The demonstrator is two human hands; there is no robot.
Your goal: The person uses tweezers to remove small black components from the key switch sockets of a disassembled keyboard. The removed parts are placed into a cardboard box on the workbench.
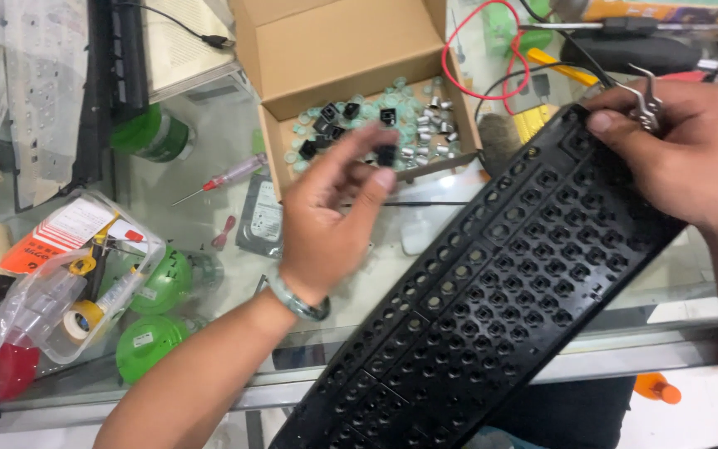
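A black keyboard frame with its keycaps off lies diagonally across the glass counter, showing rows of empty round sockets. My right hand rests on its upper right corner and grips metal tweezers. My left hand, blurred and wearing a green bangle, hovers over the open cardboard box with a small black keycap pinched at its fingertips. Inside the box lie black keycaps, clear rubber domes and small metal pieces.
A red-handled screwdriver and a hard drive lie left of the box. A clear bag of tools and green round objects sit at the left. Red and black wires run behind the keyboard.
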